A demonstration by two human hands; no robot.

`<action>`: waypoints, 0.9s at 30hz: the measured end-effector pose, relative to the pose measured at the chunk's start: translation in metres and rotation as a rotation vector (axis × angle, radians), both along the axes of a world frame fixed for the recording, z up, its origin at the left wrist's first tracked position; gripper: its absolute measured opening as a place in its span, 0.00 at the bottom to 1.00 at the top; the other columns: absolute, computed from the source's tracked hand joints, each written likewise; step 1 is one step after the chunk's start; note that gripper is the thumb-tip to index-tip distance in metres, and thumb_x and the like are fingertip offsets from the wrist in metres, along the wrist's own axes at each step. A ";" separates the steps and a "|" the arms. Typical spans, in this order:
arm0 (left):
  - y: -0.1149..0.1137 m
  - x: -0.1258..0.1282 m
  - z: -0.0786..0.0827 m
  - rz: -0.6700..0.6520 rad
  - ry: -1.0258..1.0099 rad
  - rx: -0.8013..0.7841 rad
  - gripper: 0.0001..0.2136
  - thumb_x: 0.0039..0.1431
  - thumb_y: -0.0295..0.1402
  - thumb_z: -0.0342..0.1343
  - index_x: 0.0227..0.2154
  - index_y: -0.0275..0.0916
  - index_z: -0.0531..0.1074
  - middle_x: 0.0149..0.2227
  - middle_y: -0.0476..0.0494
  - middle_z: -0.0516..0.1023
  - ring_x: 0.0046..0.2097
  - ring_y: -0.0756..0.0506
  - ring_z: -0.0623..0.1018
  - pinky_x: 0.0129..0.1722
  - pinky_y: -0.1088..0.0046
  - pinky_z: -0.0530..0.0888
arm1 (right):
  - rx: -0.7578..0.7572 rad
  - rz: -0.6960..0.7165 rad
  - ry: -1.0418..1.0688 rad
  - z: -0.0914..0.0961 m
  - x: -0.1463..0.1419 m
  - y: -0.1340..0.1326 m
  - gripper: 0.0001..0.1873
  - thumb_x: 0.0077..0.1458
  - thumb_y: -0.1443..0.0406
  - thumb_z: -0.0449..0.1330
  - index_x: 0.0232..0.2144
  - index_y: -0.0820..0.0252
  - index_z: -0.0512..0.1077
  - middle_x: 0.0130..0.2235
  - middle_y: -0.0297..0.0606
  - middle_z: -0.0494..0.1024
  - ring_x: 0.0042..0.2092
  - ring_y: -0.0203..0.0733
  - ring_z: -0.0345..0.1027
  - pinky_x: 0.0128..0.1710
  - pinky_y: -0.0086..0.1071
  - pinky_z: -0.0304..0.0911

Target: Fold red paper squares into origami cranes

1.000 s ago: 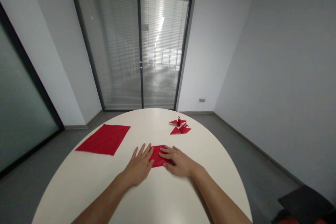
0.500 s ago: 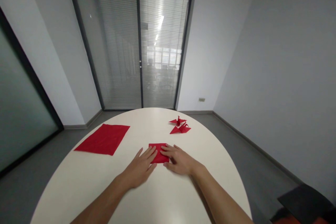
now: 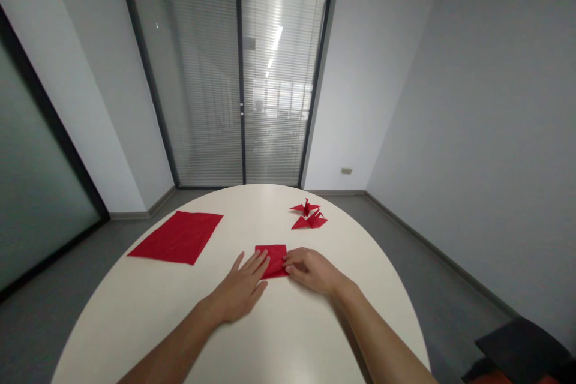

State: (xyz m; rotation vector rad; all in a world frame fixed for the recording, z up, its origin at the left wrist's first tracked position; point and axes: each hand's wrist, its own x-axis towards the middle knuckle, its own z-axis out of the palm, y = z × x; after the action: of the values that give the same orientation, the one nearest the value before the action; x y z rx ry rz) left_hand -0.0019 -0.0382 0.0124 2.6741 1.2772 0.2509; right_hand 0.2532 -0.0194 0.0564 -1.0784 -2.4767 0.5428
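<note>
A small folded square of red paper (image 3: 275,257) lies on the white table in front of me. Spread flat, my left hand (image 3: 243,288) rests its fingertips on the paper's left part. At the lower right corner, my right hand (image 3: 311,269) pinches the folded paper between thumb and fingers. The near right edge looks slightly lifted there, with a layer showing along the front. My fingers hide part of both side edges.
Two red origami cranes (image 3: 310,221) stand beyond my right hand. A larger sheet of red paper (image 3: 180,237) lies flat at the left. The round white table (image 3: 243,207) has its far edge towards the glass doors. A dark chair (image 3: 524,348) stands at the lower right.
My right hand has gone from lying flat on the folded paper to pinching its lower right corner, and that edge has risen a little. The left hand has stayed put.
</note>
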 end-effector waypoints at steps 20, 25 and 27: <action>0.002 0.005 0.006 0.090 -0.141 0.045 0.20 0.71 0.39 0.43 0.61 0.42 0.66 0.65 0.40 0.66 0.67 0.43 0.62 0.68 0.52 0.53 | -0.080 -0.001 0.025 0.000 -0.002 0.000 0.14 0.59 0.66 0.54 0.36 0.59 0.80 0.40 0.39 0.83 0.40 0.44 0.73 0.44 0.32 0.65; 0.001 0.007 0.009 0.093 -0.131 0.043 0.20 0.71 0.39 0.42 0.61 0.41 0.66 0.65 0.40 0.65 0.67 0.43 0.62 0.68 0.53 0.52 | -0.101 0.031 0.022 0.000 -0.001 0.000 0.14 0.57 0.66 0.55 0.35 0.58 0.81 0.42 0.39 0.83 0.42 0.47 0.74 0.45 0.34 0.65; 0.001 0.006 0.009 0.095 -0.131 0.048 0.20 0.71 0.39 0.43 0.61 0.41 0.66 0.66 0.40 0.65 0.68 0.43 0.62 0.68 0.53 0.52 | -0.109 0.038 0.034 0.000 -0.001 0.000 0.14 0.55 0.68 0.55 0.35 0.58 0.81 0.43 0.38 0.83 0.42 0.46 0.74 0.44 0.33 0.66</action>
State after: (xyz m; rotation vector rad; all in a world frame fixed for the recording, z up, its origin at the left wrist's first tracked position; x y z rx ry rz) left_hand 0.0045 -0.0370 0.0210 2.5899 1.3753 0.4672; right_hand 0.2521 -0.0193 0.0568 -1.0557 -2.4670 0.7096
